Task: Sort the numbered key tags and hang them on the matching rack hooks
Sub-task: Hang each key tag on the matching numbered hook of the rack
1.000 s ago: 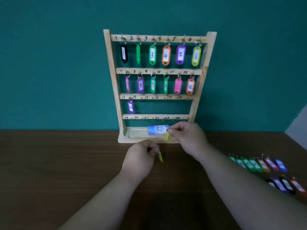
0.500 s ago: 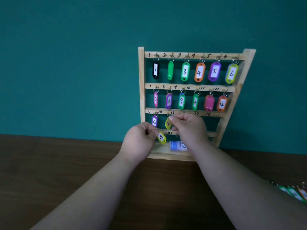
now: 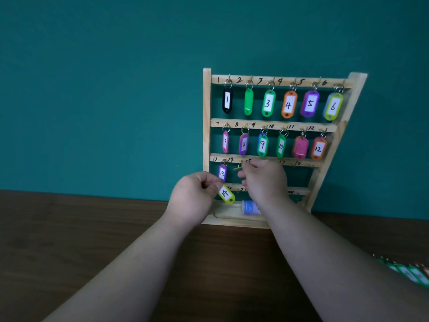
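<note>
From where I stand, the wooden rack (image 3: 206, 117) has its top two rows full, one to twelve, and the purple 13 tag (image 3: 222, 173) hangs first on the third rail. What shows of the lower rails is bare, and loose tags (image 3: 406, 273) wait on the tabletop (image 3: 92, 228), so roughly half is done. The left hand (image 3: 192, 198) has its grip closed on the ring of the yellow 14 tag (image 3: 225, 194), dangling just below 13. The right hand (image 3: 264, 180) pinches a yellow-green tag (image 3: 238, 168), edge-on and unreadable, up at the third rail's hooks.
</note>
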